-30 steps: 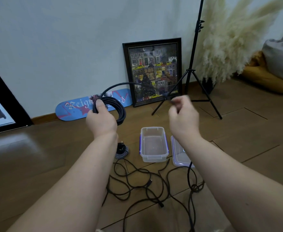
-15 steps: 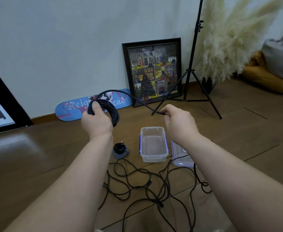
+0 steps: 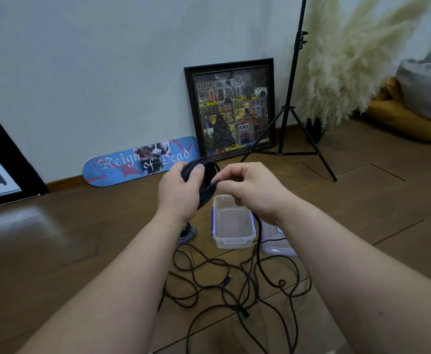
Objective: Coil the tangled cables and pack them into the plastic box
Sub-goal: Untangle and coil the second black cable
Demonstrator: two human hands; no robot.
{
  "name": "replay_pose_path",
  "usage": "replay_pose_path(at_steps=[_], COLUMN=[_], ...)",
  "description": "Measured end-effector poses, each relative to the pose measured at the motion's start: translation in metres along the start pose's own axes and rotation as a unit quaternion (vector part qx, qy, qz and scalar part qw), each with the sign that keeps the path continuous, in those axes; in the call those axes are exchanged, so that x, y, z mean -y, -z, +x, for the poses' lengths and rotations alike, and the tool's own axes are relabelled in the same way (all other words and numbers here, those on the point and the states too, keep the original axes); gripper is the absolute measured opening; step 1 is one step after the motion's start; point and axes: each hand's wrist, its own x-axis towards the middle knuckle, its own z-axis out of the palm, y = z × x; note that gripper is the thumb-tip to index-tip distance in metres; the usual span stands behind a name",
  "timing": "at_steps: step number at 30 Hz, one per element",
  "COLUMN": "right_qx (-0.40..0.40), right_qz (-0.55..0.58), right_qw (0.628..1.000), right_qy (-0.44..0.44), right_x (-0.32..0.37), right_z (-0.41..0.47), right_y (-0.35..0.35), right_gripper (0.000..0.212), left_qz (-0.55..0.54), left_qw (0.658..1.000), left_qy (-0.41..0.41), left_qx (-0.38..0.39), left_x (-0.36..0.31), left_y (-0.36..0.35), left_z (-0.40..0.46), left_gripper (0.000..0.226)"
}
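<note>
**Both hands on a half-wound black cable above the open box**

Head view: the left hand [image 3: 177, 192] curls its grip round a black cable coil [image 3: 204, 180], thumb pressed on top of the loops; the right hand [image 3: 250, 187], at three o'clock of the coil and touching it, closes its grip on the same cable with bent fingers; the free length drops from under the right wrist to the floor [image 3: 69, 238]; the clear plastic box [image 3: 233, 223] stands open at six o'clock of the hands, its lid [image 3: 277, 241] just beside it at three o'clock; a small wound striped cable [image 3: 187, 235] lies at nine o'clock of the box; the tangled cables [image 3: 224, 282] sprawl on the floor at six o'clock of the box, between the forearms.
</note>
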Motion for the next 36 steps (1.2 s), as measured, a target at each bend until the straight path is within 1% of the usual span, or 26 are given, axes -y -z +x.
replay_pose_path(at_steps=[3,7,10,12,15,19,21,23,24,25,28,29,32,34,36], right_qx=[-0.050,-0.125,-0.175,-0.193,-0.210,-0.225,-0.237,-0.261,-0.257,-0.228,-0.086,-0.064,-0.038,-0.003,0.008], right_qz=[0.033,0.018,0.004,-0.013,-0.022,0.002,-0.009,-0.088,-0.137,-0.185,-0.274,-0.279,-0.247,-0.266,-0.302], right_qw=[0.998,0.990,0.983,0.979,0.976,0.974,0.971,0.960,0.955,0.953,0.955,0.956,0.966,0.962,0.951], right_qy=[0.025,0.055,0.062,0.064,0.049,0.030,0.028,0.045,0.059,0.070,0.071,0.068,0.065,0.059,0.060], right_x=[-0.007,-0.014,-0.017,-0.019,-0.023,-0.023,-0.023,-0.024,-0.024,-0.024,-0.026,-0.026,-0.024,-0.021,-0.022], right_z=[0.001,0.007,0.010,0.010,0.011,0.011,0.013,0.014,0.014,0.012,0.005,0.004,0.003,0.003,0.004], right_y=[0.001,-0.002,-0.003,-0.003,-0.004,-0.007,-0.007,-0.007,-0.008,-0.009,-0.017,-0.017,-0.009,-0.007,-0.010], right_gripper=[0.013,0.010,0.010,0.011,0.010,0.011,0.012,0.010,0.013,0.024,0.066,0.077,0.105,0.116,0.119], left_qz=[-0.063,-0.122,-0.152,-0.167,-0.162,-0.161,-0.169,-0.172,-0.179,-0.193,-0.240,-0.239,-0.234,-0.232,-0.235], left_qw=[0.997,0.990,0.984,0.980,0.980,0.982,0.981,0.981,0.980,0.978,0.966,0.965,0.966,0.966,0.965], left_qy=[0.006,0.044,0.056,0.059,0.058,0.048,0.041,0.040,0.045,0.055,0.100,0.108,0.108,0.113,0.114], left_qx=[0.052,0.057,0.073,0.087,0.104,0.089,0.089,0.080,0.071,0.056,0.003,-0.002,-0.007,-0.007,0.000], left_x=[-0.004,-0.004,-0.006,-0.009,-0.008,-0.008,-0.007,-0.007,-0.008,-0.009,-0.013,-0.013,-0.009,-0.006,-0.004], left_y=[-0.008,-0.013,-0.018,-0.022,-0.023,-0.023,-0.024,-0.024,-0.024,-0.024,-0.019,-0.018,-0.014,-0.012,-0.012], left_z=[-0.005,-0.004,-0.006,-0.008,-0.008,-0.007,-0.007,-0.006,-0.006,-0.005,-0.002,-0.001,0.000,0.001,0.001], left_gripper=[0.020,0.035,0.035,0.035,0.041,0.049,0.042,0.032,0.030,0.030,0.025,0.024,0.022,0.022,0.022])
